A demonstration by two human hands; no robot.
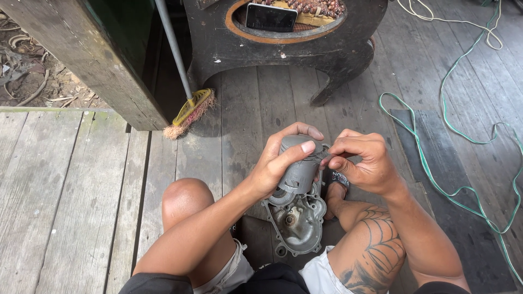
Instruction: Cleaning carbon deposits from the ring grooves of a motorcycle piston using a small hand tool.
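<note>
The grey metal motor housing (297, 190), cylindrical on top with a flat bolted casing below, sits clamped in the left hand (278, 163); the right hand's (362, 163) fingers (333, 161) pinch its top edge.

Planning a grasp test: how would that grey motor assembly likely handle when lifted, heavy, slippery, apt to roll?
The grey motor assembly looks like rigid cast metal, so probably stiff and heavy for its size. The left hand wraps its cylindrical top, which could roll if laid alone, but the flat flanged housing below likely stops that. Its surface looks dull and grimy, so maybe a little slick.
</note>
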